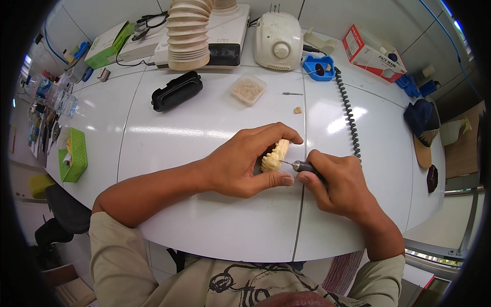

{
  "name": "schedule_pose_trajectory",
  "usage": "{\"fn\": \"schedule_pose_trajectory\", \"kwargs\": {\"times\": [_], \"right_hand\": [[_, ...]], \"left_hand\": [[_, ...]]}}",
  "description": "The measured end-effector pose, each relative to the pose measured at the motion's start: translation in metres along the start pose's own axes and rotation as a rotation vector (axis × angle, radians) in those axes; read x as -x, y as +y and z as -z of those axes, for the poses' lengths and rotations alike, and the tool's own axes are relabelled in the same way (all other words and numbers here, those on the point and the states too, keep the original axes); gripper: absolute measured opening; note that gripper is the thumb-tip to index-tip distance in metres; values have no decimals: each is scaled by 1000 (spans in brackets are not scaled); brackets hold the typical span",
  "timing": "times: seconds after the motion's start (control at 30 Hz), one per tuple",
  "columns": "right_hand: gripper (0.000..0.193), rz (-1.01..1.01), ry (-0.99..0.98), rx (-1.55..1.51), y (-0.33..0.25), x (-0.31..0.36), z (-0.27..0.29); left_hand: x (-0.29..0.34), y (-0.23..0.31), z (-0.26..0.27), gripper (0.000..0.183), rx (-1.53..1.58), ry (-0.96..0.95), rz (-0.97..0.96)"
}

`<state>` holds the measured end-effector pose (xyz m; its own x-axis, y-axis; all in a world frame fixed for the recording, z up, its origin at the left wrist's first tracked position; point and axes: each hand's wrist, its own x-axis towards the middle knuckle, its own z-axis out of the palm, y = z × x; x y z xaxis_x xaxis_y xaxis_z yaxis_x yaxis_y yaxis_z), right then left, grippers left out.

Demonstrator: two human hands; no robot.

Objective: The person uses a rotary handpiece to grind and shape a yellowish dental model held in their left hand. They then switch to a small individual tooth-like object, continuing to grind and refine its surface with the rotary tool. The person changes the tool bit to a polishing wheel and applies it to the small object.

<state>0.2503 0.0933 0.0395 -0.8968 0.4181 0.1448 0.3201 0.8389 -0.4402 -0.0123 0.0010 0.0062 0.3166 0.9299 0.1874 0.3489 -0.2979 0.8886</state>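
Left hand [240, 161] cups the cream dental model [276, 156], right hand [340, 179] grips the handpiece [307, 168], its bit [287, 162] at the model between them: work looks underway, how much remains unclear!

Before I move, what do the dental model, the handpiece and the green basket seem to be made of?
Dental model: probably plaster or resin; pale cream with little shine.
Handpiece: smooth dark grip, plastic or coated metal, I can't tell; its slender grey bit looks metal.
Green basket: likely moulded plastic; evenly coloured, with regularly perforated walls.
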Motion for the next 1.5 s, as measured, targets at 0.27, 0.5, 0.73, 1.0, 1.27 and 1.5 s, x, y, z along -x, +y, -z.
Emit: {"fn": "schedule_pose_trajectory", "kwargs": {"times": [0.27,0.5,0.73,1.0,1.27,1.5], "right_hand": [[33,-14,-25,16,-1,0,1],[33,-12,-36,30,-2,0,1],[34,-17,-20,25,-1,0,0],[32,-56,21,-24,1,1,-1],[32,-36,13,-25,0,0,-2],[32,-24,20,-35,0,0,-3]], "left_hand": [[1,3,1,68,22,-9,44],[1,-1,0,68,9,0,8],[0,1,0,67,12,-7,17],[0,0,0,68,-22,-1,-23],[0,-2,-1,69,-40,11,-67],[0,-3,-1,69,-59,3,-54]]}}
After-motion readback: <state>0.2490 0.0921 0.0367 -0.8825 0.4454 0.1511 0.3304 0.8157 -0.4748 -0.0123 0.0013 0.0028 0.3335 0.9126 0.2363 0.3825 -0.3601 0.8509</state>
